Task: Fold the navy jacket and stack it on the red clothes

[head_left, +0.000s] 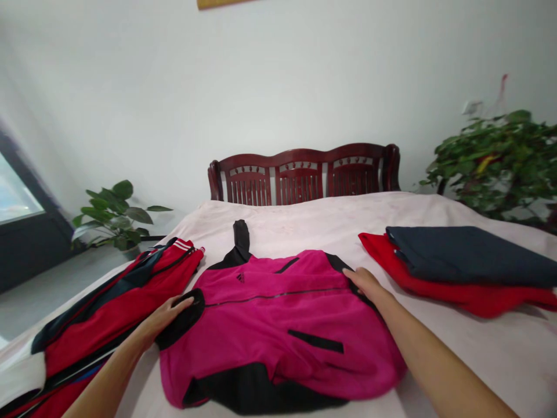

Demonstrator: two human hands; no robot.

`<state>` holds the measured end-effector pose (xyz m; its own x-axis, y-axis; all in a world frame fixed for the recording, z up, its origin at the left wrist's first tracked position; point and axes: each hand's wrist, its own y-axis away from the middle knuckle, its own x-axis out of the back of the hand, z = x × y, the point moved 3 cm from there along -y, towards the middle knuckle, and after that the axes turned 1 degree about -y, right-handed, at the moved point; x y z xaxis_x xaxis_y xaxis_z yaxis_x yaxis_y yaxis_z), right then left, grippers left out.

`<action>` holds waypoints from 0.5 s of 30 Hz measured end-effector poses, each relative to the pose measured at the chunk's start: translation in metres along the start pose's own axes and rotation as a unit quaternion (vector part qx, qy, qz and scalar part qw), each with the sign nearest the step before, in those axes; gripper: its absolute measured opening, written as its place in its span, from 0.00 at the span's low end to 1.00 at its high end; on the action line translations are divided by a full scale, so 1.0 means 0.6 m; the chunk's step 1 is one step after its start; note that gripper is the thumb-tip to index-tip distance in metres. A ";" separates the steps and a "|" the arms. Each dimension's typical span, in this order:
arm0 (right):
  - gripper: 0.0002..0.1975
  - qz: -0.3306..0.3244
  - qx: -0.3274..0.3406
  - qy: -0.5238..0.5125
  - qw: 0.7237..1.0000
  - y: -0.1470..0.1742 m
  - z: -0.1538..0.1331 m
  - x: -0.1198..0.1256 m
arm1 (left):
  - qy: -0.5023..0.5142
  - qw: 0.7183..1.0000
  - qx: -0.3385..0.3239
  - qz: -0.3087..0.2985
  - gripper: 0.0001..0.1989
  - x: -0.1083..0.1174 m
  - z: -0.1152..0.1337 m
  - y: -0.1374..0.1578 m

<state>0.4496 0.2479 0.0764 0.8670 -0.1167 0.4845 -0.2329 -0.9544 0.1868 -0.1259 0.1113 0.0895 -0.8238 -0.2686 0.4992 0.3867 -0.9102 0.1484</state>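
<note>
A magenta zip-up jacket (243, 316) with black panels lies on its back across the bed, its collar to the left and its hem to the right. My left hand (167, 316) grips the black collar, thumb on top and the other fingers mostly hidden by the cloth. At the opposite end, my right hand (364, 283) pinches the black edge of the hem near the zip. One black sleeve (242, 238) stretches away toward the headboard. Another black part of the jacket lies bunched along the near side.
Red, navy and white garments (104, 313) lie along the left of the bed. To the right, a folded navy garment (470, 255) rests on a red one (474, 296). Behind the pale sheet (304, 223) stands a dark wooden headboard (300, 174), with leafy plants (117, 215) at both sides.
</note>
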 end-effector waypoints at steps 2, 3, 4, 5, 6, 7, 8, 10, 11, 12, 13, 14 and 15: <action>0.16 -0.025 -0.012 -0.022 0.999 -0.004 -0.004 -0.019 | 0.003 0.999 0.009 -0.050 0.29 -0.011 -0.007 -0.009; 0.15 -0.043 -0.014 -0.037 0.998 -0.004 -0.007 -0.028 | -0.020 0.999 0.008 -0.046 0.27 -0.013 -0.012 -0.014; 0.15 -0.062 -0.012 -0.053 0.997 -0.002 -0.011 -0.035 | -0.060 0.998 0.004 -0.025 0.24 -0.012 -0.017 -0.019; 0.15 -0.080 -0.007 -0.071 0.994 -0.001 -0.013 -0.039 | -0.105 0.994 0.004 0.002 0.20 -0.009 -0.021 -0.023; 0.14 -0.097 0.000 -0.088 0.991 0.002 -0.016 -0.041 | -0.134 0.991 0.011 0.029 0.15 -0.005 -0.026 -0.026; 0.14 -0.113 0.008 -0.104 0.988 0.005 -0.017 -0.041 | -0.138 0.989 0.022 0.050 0.12 -0.001 -0.031 -0.028; 0.13 -0.127 0.013 -0.116 0.985 0.008 -0.018 -0.040 | -0.120 0.990 0.037 0.062 0.10 0.002 -0.035 -0.029; 0.12 -0.156 0.012 -0.132 0.979 0.015 -0.016 -0.036 | -0.042 0.995 0.065 0.062 0.08 0.005 -0.043 -0.027; 0.12 -0.170 0.010 -0.138 0.976 0.017 -0.016 -0.035 | -0.005 0.996 0.074 0.056 0.07 0.006 -0.047 -0.025; 0.12 -0.185 0.008 -0.148 0.972 0.020 -0.016 -0.035 | 0.024 0.995 0.081 0.047 0.07 0.006 -0.051 -0.021; 0.13 -0.198 0.005 -0.163 0.967 0.022 -0.016 -0.036 | 0.046 0.994 0.088 0.040 0.08 0.006 -0.055 -0.017; 0.14 -0.211 0.003 -0.182 0.960 0.023 -0.018 -0.040 | 0.075 0.992 0.100 0.033 0.08 0.006 -0.060 -0.012; 0.15 -0.225 -0.001 -0.199 0.954 0.024 -0.020 -0.044 | 0.106 0.987 0.115 0.028 0.08 0.007 -0.065 -0.007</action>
<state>0.4178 0.2404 0.0768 0.9780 0.2084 -0.0085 0.2012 -0.9319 0.3018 -0.1469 0.1018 0.0579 -0.8576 -0.3987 0.3250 0.4977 -0.8027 0.3285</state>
